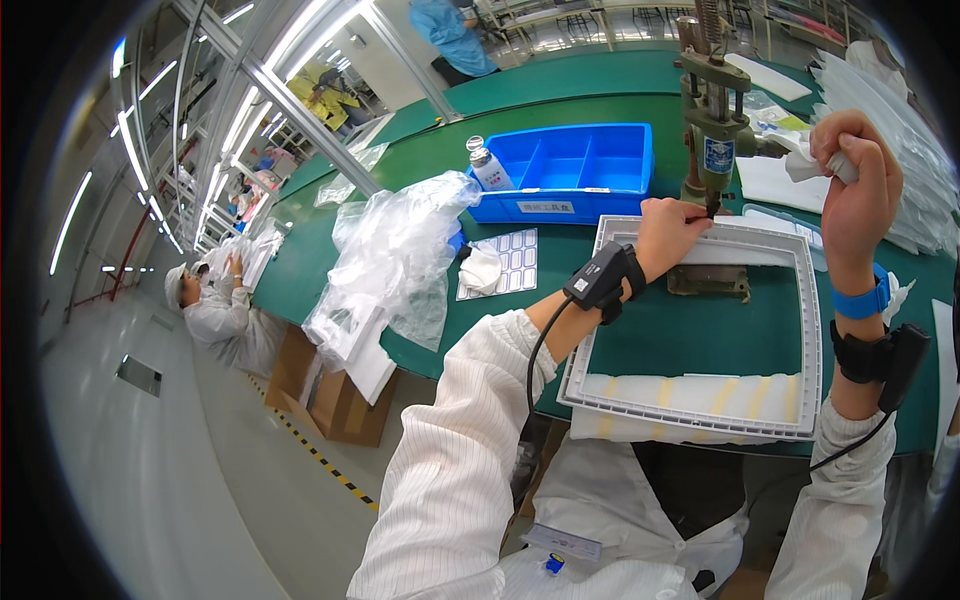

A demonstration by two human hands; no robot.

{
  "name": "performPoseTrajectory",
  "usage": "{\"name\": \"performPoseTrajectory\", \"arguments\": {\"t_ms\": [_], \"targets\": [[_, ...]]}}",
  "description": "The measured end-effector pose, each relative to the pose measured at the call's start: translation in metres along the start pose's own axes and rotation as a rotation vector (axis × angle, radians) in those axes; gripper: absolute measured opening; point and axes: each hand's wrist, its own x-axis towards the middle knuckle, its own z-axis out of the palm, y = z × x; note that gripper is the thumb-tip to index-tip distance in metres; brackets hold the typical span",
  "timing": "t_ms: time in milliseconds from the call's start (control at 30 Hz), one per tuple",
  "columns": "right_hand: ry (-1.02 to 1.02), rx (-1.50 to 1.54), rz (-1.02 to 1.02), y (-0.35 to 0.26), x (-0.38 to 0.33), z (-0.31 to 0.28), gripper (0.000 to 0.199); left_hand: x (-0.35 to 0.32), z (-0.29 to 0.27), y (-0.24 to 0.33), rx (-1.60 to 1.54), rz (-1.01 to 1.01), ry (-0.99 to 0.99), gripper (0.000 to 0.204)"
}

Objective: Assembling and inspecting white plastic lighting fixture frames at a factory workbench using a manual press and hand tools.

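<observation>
A white rectangular plastic frame lies on the green bench, its far edge under a green hand press. My left hand rests on that far edge, fingers pinched right below the press tip; what they pinch is too small to tell. My right hand is raised to the right of the press, shut on its lever handle, which is wrapped in white cloth. Both wrists carry black strapped devices with cables; the right one also has a blue band.
A blue compartment bin and a small white bottle stand behind the frame. Crumpled clear plastic film and a label sheet lie to the left. Cardboard boxes sit on the floor. Other workers in cleanroom suits are at the left and far back.
</observation>
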Motion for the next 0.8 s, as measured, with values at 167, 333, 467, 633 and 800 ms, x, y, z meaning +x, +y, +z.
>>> {"name": "performPoseTrajectory", "arguments": {"t_ms": [167, 333, 467, 633, 800], "targets": [[-0.008, 0.006, 0.017, 0.001, -0.006, 0.0, 0.022, -0.002, -0.004, 0.0, -0.004, -0.018, -0.003, 0.023], [-0.006, 0.017, -0.045, 0.003, -0.026, -0.003, 0.02, -0.004, -0.004, -0.002, -0.003, -0.029, -0.008, 0.023], [-0.02, -0.051, -0.103, -0.002, -0.027, -0.007, 0.021, -0.001, 0.001, 0.0, 0.035, -0.027, -0.014, 0.025], [-0.023, 0.064, -0.11, 0.004, -0.026, 0.0, 0.02, -0.002, -0.004, -0.002, 0.031, -0.054, 0.013, 0.024], [-0.043, 0.098, -0.123, 0.002, -0.026, -0.001, 0.019, -0.001, -0.002, 0.003, -0.055, -0.123, -0.013, 0.027]]}}
